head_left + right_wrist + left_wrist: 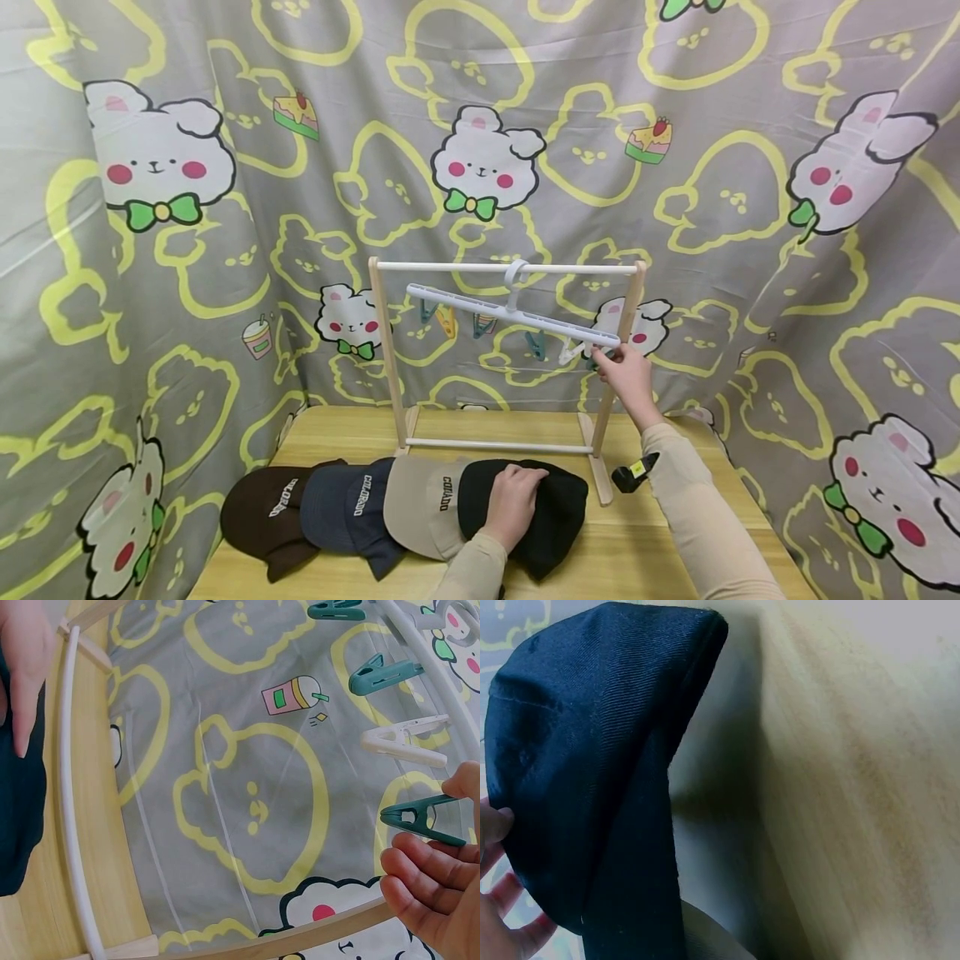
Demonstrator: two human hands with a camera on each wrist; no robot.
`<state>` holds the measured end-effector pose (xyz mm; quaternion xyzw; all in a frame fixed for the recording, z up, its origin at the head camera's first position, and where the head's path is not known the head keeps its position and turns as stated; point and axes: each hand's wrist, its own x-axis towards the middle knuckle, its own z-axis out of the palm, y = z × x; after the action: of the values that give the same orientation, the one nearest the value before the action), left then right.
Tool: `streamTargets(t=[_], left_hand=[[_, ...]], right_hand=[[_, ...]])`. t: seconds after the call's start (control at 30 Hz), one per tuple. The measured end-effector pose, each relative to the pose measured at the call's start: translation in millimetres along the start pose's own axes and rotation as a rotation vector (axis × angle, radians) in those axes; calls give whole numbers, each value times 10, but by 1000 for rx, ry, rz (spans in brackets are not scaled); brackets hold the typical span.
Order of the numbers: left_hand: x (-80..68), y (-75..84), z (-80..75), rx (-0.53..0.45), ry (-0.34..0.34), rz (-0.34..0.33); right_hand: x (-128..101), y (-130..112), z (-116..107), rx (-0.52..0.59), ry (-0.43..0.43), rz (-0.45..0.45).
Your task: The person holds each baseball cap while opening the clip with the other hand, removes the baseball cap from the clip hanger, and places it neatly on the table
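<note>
My right hand (619,364) is raised to the right end of a white clip hanger (513,316) that hangs tilted from the rack's top rod (450,267). It pinches a dark green clip (421,820) between thumb and fingertips (420,864). A white clip (403,740) and a teal clip (384,673) hang just beside it. My left hand (516,493) lies on the crown of a black cap (558,510) on the table, fingers (508,896) curled into its cloth (592,772).
A wooden rack (386,350) with white rods stands mid-table. A brown cap (264,510), a navy cap (347,508) and a beige cap (422,508) overlap in a row left of the black one. A printed grey cloth (225,208) surrounds the wooden table (652,550).
</note>
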<state>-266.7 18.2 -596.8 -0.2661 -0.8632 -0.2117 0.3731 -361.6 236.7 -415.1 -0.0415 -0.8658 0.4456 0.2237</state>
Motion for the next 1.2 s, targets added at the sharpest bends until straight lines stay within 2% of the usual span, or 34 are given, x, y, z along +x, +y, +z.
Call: streamTargets(t=[0.27, 0.57, 0.7, 0.83, 1.07, 1.2], left_hand=[[-18, -11, 27, 13, -27, -10], [-64, -23, 65, 48, -28, 22], [-90, 7, 47, 75, -60, 23], [-137, 61, 9, 110, -170, -27], [-208, 112, -52, 72, -464, -159], [-232, 114, -65, 49, -547, -180]], right_hand=[[-4, -7, 2, -19, 5, -9], [-15, -25, 5, 3, -3, -3], [-21, -30, 1, 9, 0, -3], [-26, -31, -2, 25, 0, 0], [-26, -5, -7, 34, -7, 21], [-27, -4, -9, 31, -8, 20]])
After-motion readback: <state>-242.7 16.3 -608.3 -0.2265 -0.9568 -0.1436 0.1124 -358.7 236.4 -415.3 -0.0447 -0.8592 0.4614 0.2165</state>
